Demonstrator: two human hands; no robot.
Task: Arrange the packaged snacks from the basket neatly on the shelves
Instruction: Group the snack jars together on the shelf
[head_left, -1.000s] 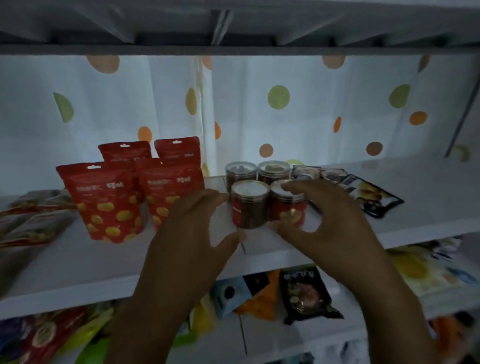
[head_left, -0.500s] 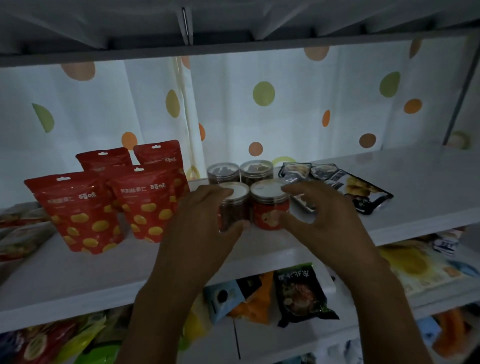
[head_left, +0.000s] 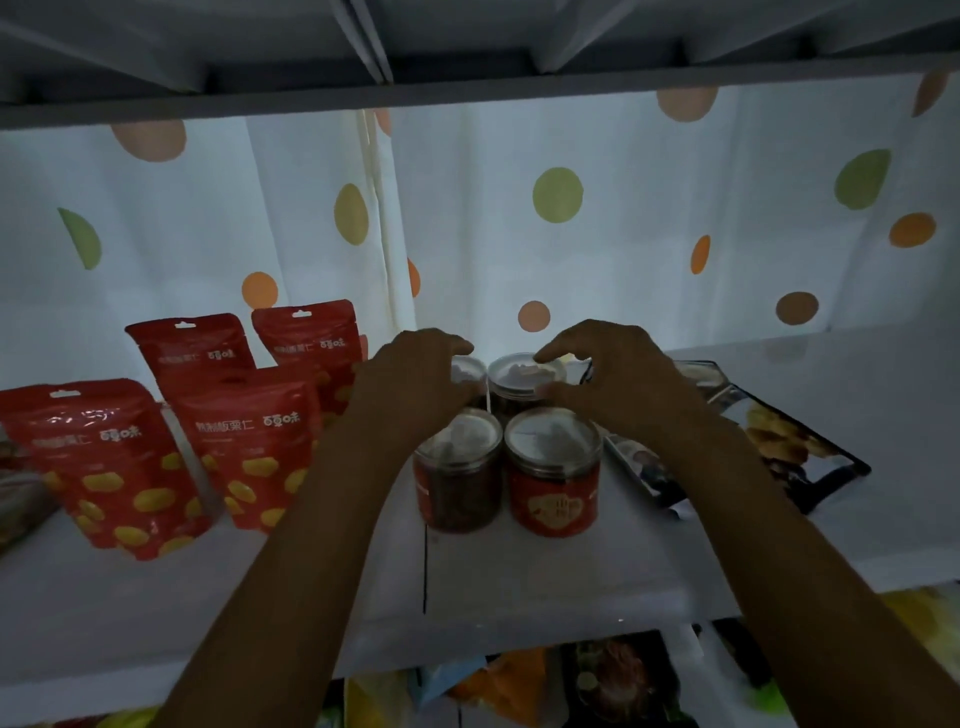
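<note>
The left hand (head_left: 415, 379) reaches to the back of the shelf with its fingers curled over the top of the back-left jar (head_left: 469, 370), covering most of it. Just beside it, the right hand (head_left: 615, 379) grasps the back-right jar (head_left: 524, 375), with a fingertip on the far part of the lid and the thumb against the near rim. Neither hand is spread flat, and the two nearly meet above the jars. There are four jars in a tight two-by-two block. The front-left jar (head_left: 457, 475) and front-right jar (head_left: 553, 480) stand upright, touching each other, just in front of the held pair and between the forearms. A strip of bare board lies between the front jars and the front edge of the shelf (head_left: 519, 577), with a seam in the board running forward from the front-left jar. To the left stand four red pouches (head_left: 249, 447), two in front and two behind, and the nearest is close against the left forearm. To the right a dark packet (head_left: 779, 447) lies flat, with a second partly under the right forearm. Bare board continues beyond them to the right. The upper shelf (head_left: 467, 88) hangs low overhead, a dotted curtain (head_left: 571, 234) closes the back, and more packets fill the lower shelf (head_left: 519, 686).
</note>
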